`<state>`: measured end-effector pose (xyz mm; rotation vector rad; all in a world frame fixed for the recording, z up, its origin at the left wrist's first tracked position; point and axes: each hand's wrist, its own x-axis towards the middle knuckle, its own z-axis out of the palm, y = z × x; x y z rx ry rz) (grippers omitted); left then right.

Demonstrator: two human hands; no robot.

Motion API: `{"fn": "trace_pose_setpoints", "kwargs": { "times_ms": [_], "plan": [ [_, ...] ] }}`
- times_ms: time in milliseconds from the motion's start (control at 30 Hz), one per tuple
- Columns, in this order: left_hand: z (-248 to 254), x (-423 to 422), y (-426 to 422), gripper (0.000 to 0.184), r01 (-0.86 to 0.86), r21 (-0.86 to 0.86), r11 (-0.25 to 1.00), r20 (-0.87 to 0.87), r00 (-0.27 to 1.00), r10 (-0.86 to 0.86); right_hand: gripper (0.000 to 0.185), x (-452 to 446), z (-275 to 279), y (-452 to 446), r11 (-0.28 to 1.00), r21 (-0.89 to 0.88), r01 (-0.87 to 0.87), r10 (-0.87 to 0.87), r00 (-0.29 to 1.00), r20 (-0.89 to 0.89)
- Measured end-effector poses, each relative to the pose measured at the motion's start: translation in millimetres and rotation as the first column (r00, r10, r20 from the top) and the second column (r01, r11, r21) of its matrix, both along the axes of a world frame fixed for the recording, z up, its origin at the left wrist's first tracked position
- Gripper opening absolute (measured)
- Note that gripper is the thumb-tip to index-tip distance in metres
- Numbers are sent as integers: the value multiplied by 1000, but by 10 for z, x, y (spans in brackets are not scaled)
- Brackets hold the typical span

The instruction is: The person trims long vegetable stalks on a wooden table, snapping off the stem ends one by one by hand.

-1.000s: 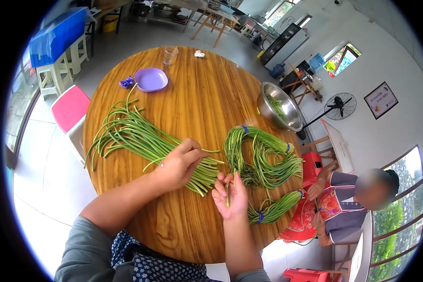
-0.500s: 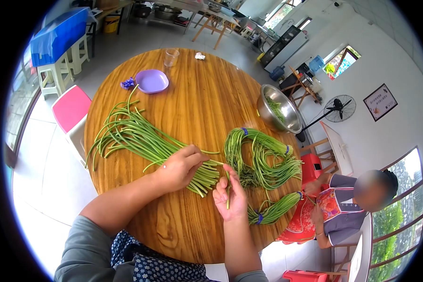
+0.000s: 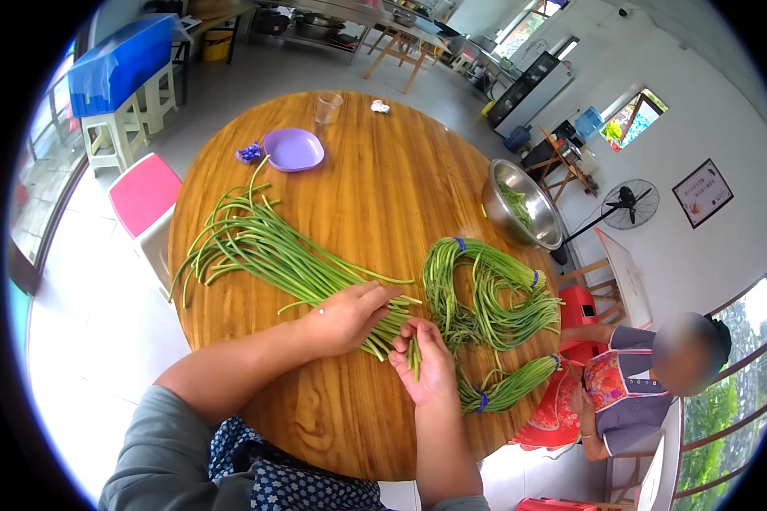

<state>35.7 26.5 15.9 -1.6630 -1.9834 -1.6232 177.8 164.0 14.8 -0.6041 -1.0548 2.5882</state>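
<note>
A loose pile of long green garlic scapes lies across the wooden table, cut ends toward me. My left hand rests over those ends, fingers curled in a pinch, with a scape's tip sticking out past the fingertips. Just right of it, my right hand is turned palm up, its fingers bent round short scape pieces. Tied scape bundles sit to the right: a large coiled one and a smaller one, both with blue-purple bands.
Toward the far side are a purple bowl, a purple crumpled tie, a clear cup and white crumpled paper. A steel basin holding greens stands at the right edge. Another person sits at the right.
My hands have come closer together and slightly toward me. The right fingers have curled in, and more than one short piece now shows in that hand. The view has shifted a little.
</note>
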Motion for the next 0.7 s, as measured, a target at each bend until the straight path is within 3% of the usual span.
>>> {"fn": "trace_pose_setpoints", "kwargs": {
  "times_ms": [133,200,300,367,433,533,700],
  "plan": [
    [23,34,-15,44,84,-81,993,64,995,-79,11,12,51,-34,996,9,-89,89,995,-52],
    [-15,75,-4,49,126,-72,989,26,992,-125,13,25,80,-124,965,254,-65,60,998,25],
    [-51,133,14,51,184,-44,982,-10,983,-185,15,-8,56,-148,939,330,-99,66,992,110],
    [-75,128,12,42,153,-39,987,25,988,-152,16,-22,59,-141,922,381,-69,32,994,101],
    [-89,58,-13,26,65,-141,988,-101,992,-79,17,-8,55,-75,919,395,-7,-41,993,111],
    [-22,45,-43,12,62,-179,982,-89,993,-79,21,-11,90,-91,922,388,18,-67,991,115],
    [-27,78,-29,11,123,-134,983,-89,987,-135,25,-16,152,-124,925,380,-5,-59,986,159]
  ]
}}
